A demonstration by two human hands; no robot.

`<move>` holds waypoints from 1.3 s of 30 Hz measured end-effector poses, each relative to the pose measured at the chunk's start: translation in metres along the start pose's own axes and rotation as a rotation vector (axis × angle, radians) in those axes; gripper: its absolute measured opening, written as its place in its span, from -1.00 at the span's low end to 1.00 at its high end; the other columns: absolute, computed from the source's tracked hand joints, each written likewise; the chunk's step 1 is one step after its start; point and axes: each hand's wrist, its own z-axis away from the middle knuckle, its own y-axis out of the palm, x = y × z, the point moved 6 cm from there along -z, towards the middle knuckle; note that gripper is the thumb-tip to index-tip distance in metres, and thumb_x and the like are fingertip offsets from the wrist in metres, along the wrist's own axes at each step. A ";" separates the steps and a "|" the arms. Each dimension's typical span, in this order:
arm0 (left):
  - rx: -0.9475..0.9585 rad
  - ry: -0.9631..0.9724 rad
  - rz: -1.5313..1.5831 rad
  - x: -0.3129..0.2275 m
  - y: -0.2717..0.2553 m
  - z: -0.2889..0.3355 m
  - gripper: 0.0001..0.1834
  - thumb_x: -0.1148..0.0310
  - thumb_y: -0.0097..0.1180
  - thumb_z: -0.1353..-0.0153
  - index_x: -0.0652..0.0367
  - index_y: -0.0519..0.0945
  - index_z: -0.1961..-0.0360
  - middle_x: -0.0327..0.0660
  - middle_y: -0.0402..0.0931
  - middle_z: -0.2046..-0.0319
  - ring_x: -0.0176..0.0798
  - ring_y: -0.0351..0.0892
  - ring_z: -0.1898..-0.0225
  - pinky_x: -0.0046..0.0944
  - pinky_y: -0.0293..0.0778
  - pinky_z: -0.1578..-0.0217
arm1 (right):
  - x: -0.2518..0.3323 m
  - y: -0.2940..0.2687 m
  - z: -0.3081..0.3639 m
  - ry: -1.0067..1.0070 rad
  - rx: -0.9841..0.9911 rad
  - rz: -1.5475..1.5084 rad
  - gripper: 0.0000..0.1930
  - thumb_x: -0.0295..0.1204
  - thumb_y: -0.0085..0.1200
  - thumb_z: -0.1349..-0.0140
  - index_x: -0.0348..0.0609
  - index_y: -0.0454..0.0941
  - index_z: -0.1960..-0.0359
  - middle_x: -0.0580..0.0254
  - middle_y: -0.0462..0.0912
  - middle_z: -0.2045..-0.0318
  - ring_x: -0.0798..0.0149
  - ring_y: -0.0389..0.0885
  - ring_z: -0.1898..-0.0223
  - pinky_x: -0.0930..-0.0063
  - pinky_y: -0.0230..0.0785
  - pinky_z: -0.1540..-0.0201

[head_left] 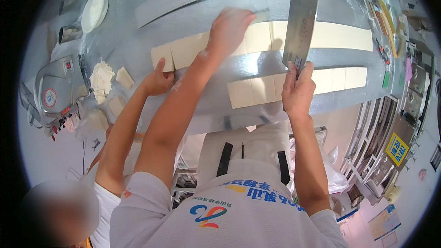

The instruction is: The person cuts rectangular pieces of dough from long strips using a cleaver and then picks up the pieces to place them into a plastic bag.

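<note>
My right hand (298,89) is closed round the handle of a cleaver. The broad rectangular blade of the cleaver (301,27) points away from me, over a long pale dough strip (342,36) that is partly cut into pieces. Motion blurs my left hand (231,30), which is above the left part of that strip. A faint grey sliver shows beside its fingers; I cannot make out whether it is held. Nearer to me lies a second row of cut dough pieces (264,90). At the far strip's left end, a co-worker's hand (158,79) touches a dough piece (163,57).
A grey machine (57,85) stands at the left, with dough scraps (102,79) beside it. Farther back are a white round dish (95,11) and a metal cup (70,34). Tools with red handles (382,50) lie near the table's right edge. The co-worker stands close on my left.
</note>
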 end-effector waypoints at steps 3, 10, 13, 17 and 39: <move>0.021 -0.333 0.352 0.002 0.017 -0.008 -0.76 0.30 0.34 -0.41 0.27 0.79 0.08 -0.03 0.78 0.16 -0.08 0.72 0.22 -0.11 0.62 0.13 | -0.014 -0.012 0.006 0.071 0.002 -0.080 -0.79 -0.53 0.04 -0.57 -0.26 0.23 0.18 -0.14 0.53 0.59 -0.12 0.61 0.60 0.21 0.40 0.51; 0.092 -0.237 0.100 -0.025 0.078 0.001 -0.51 0.23 0.54 -0.19 0.19 0.71 -0.10 -0.08 0.66 -0.10 0.03 0.60 -0.15 -0.04 0.54 -0.17 | -0.047 -0.026 -0.003 0.099 0.062 -0.092 -0.80 -0.52 0.05 -0.58 -0.26 0.25 0.16 -0.15 0.58 0.55 -0.12 0.63 0.57 0.22 0.43 0.47; 0.160 -0.058 0.119 -0.038 0.073 0.007 -0.24 0.20 0.62 -0.05 0.11 0.59 -0.29 -0.10 0.54 -0.29 0.08 0.40 -0.37 0.05 0.33 -0.39 | -0.054 -0.034 -0.008 0.049 0.077 -0.079 -0.80 -0.51 0.05 -0.58 -0.26 0.25 0.15 -0.16 0.60 0.54 -0.15 0.68 0.54 0.20 0.45 0.45; 0.242 -0.028 0.047 -0.038 0.079 0.025 -0.05 0.19 0.68 0.07 0.06 0.51 -0.39 -0.14 0.50 -0.34 0.08 0.36 -0.42 0.09 0.21 -0.47 | -0.067 -0.037 -0.013 0.035 0.123 -0.083 -0.81 -0.52 0.04 -0.57 -0.26 0.25 0.15 -0.17 0.61 0.53 -0.18 0.71 0.51 0.17 0.49 0.44; 0.184 -0.086 0.146 -0.036 0.083 0.028 -0.11 0.27 0.70 0.10 0.04 0.56 -0.33 -0.18 0.52 -0.31 0.03 0.38 -0.40 0.02 0.28 -0.44 | -0.070 -0.040 -0.022 -0.072 0.166 0.029 -0.81 -0.55 0.04 -0.54 -0.28 0.24 0.16 -0.24 0.56 0.56 -0.29 0.64 0.54 0.12 0.43 0.48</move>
